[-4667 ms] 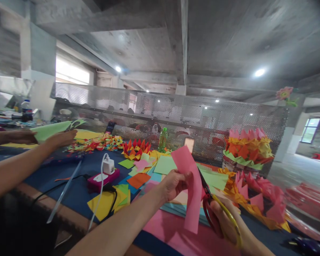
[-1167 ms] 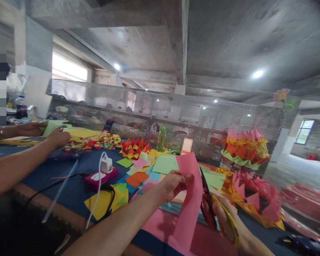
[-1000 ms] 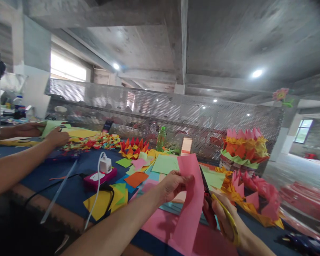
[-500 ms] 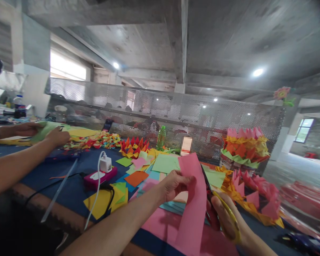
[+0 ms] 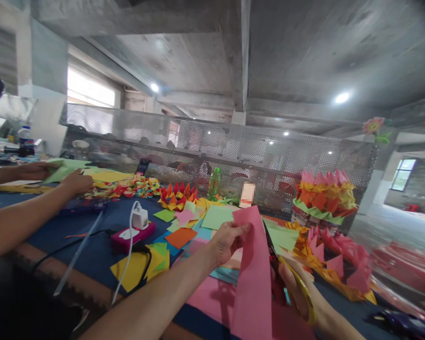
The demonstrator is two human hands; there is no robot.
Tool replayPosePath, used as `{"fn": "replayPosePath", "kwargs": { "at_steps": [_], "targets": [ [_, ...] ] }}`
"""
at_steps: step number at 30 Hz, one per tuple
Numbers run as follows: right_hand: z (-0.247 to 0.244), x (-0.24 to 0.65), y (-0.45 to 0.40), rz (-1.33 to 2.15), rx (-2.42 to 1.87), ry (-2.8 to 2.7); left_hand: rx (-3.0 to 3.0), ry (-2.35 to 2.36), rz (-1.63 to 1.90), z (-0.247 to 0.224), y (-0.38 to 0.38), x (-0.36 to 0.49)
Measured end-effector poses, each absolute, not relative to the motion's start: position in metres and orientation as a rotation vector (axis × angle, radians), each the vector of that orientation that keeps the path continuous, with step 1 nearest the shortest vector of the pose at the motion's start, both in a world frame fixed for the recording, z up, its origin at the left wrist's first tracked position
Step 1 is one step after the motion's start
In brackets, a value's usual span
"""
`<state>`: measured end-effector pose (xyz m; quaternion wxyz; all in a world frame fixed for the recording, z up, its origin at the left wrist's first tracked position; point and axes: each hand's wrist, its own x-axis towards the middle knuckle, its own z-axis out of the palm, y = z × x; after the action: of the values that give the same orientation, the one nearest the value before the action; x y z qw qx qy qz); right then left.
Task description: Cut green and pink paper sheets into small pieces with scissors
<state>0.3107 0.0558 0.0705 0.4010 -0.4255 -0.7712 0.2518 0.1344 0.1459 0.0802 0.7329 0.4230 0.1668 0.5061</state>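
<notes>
My left hand (image 5: 230,242) pinches the left edge of a long strip of pink paper (image 5: 253,283), held upright in front of me. In my right hand (image 5: 301,285) are scissors with yellow and red handles (image 5: 306,293), the fingers wrapped round them. Their dark blades (image 5: 269,238) point up along the strip's right edge; whether they touch the paper there I cannot tell. Beneath the hands lie sheets of pink paper (image 5: 208,295) and a pale green sheet (image 5: 219,216).
A purple power strip (image 5: 118,240) with a white charger (image 5: 140,218) sits left. Folded paper crowns (image 5: 179,194) and a tall layered paper stack (image 5: 324,196) stand behind. At far left, another person's hands (image 5: 76,182) hold green paper (image 5: 67,169). A green bottle (image 5: 214,183) stands by the mesh screen (image 5: 184,141).
My left hand and the pink strip have shifted slightly left, and the strip faces me more broadly. The scissors have moved a little left and down.
</notes>
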Motion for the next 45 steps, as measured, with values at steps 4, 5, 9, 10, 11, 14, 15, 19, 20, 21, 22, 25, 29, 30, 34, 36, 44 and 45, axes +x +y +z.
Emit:
{"fn": "replayPosePath", "kwargs": {
  "at_steps": [4,5,9,10,11,14,15,19,20,21,22,25,29,30,34,36,44,45],
  "targets": [
    [0.075,0.311,0.054,0.577,-1.096,-1.980,0.941,0.368,1.091,0.081,0.142,0.135],
    [0.074,0.312,0.054,0.574,-1.101,-1.972,0.944,0.369,1.088,0.082,0.142,0.135],
    [0.063,0.314,0.060,0.630,-1.086,-1.940,0.940,0.367,1.091,0.082,0.140,0.136],
    [0.062,0.314,0.060,0.643,-1.078,-1.937,0.939,0.366,1.090,0.082,0.140,0.136],
    [0.061,0.314,0.060,0.648,-1.070,-1.933,0.937,0.366,1.089,0.082,0.140,0.136],
    [0.061,0.312,0.058,0.631,-1.061,-1.908,0.929,0.366,1.089,0.081,0.140,0.136],
    [0.062,0.311,0.058,0.625,-1.059,-1.894,0.930,0.364,1.088,0.081,0.141,0.135],
    [0.059,0.310,0.059,0.633,-1.076,-1.851,0.939,0.355,1.087,0.081,0.141,0.135],
    [0.057,0.311,0.060,0.647,-1.087,-1.840,0.941,0.353,1.086,0.081,0.141,0.135],
    [0.055,0.311,0.062,0.661,-1.099,-1.825,0.944,0.349,1.082,0.082,0.140,0.135],
    [0.053,0.311,0.063,0.677,-1.109,-1.806,0.946,0.347,1.079,0.082,0.140,0.135],
    [0.048,0.311,0.066,0.743,-1.119,-1.709,0.940,0.352,1.082,0.084,0.139,0.135],
    [0.049,0.311,0.066,0.795,-1.098,-1.694,0.932,0.367,1.088,0.085,0.139,0.135],
    [0.050,0.311,0.066,0.794,-1.098,-1.710,0.934,0.368,1.087,0.085,0.139,0.135],
    [0.056,0.312,0.064,0.768,-1.110,-1.751,0.956,0.370,1.080,0.085,0.139,0.134],
    [0.059,0.311,0.062,0.791,-1.118,-1.753,0.968,0.381,1.083,0.084,0.140,0.134],
    [0.072,0.308,0.054,0.727,-1.133,-1.800,0.988,0.453,1.075,0.079,0.140,0.139],
    [0.073,0.308,0.054,0.703,-1.128,-1.822,0.987,0.468,1.070,0.078,0.139,0.140]
  ]
}}
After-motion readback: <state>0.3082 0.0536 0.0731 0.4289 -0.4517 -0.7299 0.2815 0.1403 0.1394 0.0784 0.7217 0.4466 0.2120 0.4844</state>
